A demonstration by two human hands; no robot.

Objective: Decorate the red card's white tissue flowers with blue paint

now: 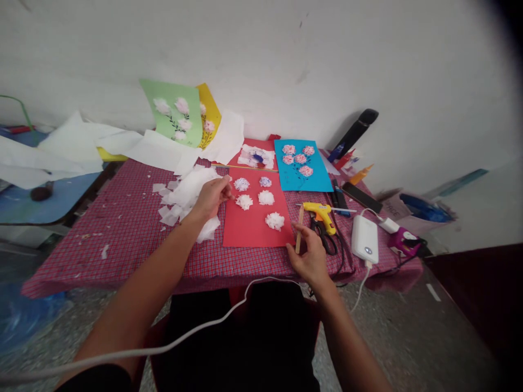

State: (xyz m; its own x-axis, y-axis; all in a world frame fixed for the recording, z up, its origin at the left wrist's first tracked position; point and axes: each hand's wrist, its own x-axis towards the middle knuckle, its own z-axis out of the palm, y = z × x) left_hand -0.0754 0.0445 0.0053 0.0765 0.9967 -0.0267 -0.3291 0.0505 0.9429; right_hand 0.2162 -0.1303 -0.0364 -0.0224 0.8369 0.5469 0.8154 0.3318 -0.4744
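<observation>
A red paper sheet (254, 228) lies before me with several crumpled white tissue flowers (275, 221) on it; the upper ones have purple-blue specks. My left hand (213, 197) is closed at the sheet's left edge, fingertips pinched together beside the flowers. Whatever is between those fingertips is too small to make out. Under and beside that hand lies a pile of white tissue pieces (190, 190). At the sheet's lower right corner, my right hand (309, 256) holds a wooden craft stick (300, 228) between thumb and fingers, the stick pointing away from me.
Right of the sheet are a yellow glue gun (321, 212), black scissors (327, 239), a white power bank (365, 238) and a purple socket adapter (402, 242). Behind lie a blue flower card (304, 182) and a stained tissue (249, 155). A green card (169, 122) leans on the wall.
</observation>
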